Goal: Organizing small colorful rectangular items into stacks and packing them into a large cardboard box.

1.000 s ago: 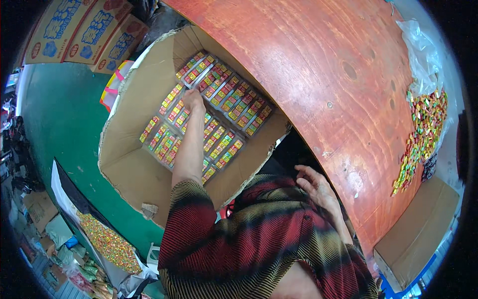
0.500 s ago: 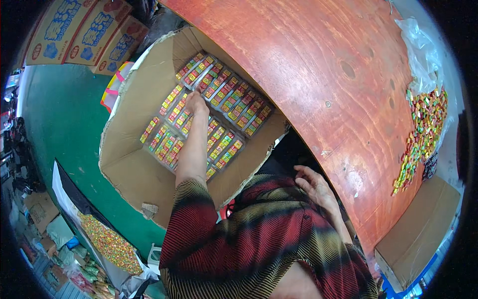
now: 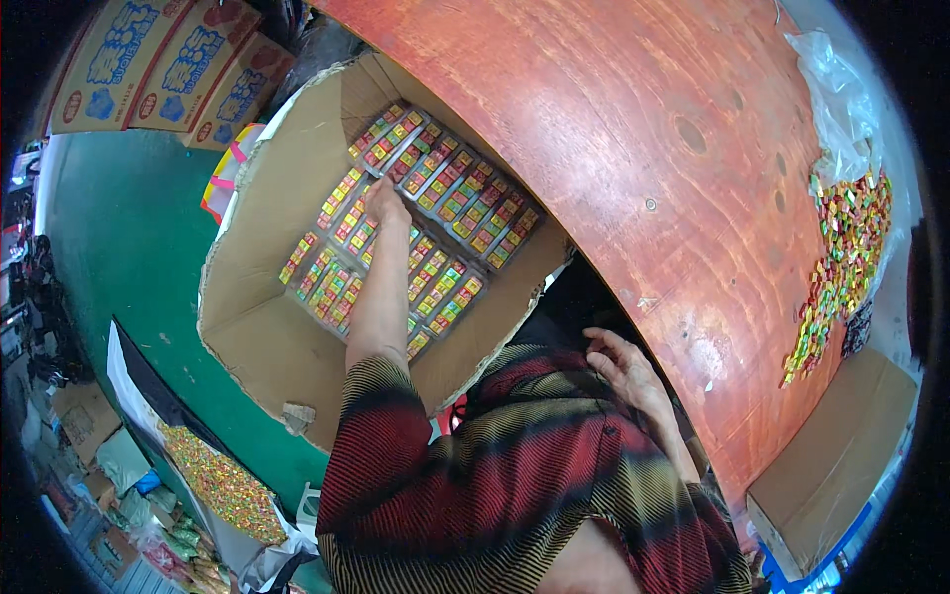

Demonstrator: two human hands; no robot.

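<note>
Deep in a large open cardboard box (image 3: 252, 262), my left hand (image 3: 384, 201) is closed at the edge of a clear plastic tray (image 3: 404, 158). Its fingertips are partly hidden. Rows of small cubes wrapped in red, yellow and green fill this tray and several others (image 3: 490, 218) laid flat around it. More filled trays (image 3: 332, 287) show below and left of my forearm. My right hand (image 3: 633, 374) rests by my side near the table edge, holding nothing, its fingers loosely bent and apart.
A reddish wooden table (image 3: 594, 109) runs along the right, bearing a pile of shiny wrapped pieces (image 3: 841, 267) beside a clear plastic bag (image 3: 836, 94). Printed cartons (image 3: 163, 69) stand far left. A sack of wrapped pieces (image 3: 218, 480) lies on the green floor (image 3: 129, 228).
My left hand and forearm have shifted very slightly left at the tray edge. My right hand and the trays look the same.
</note>
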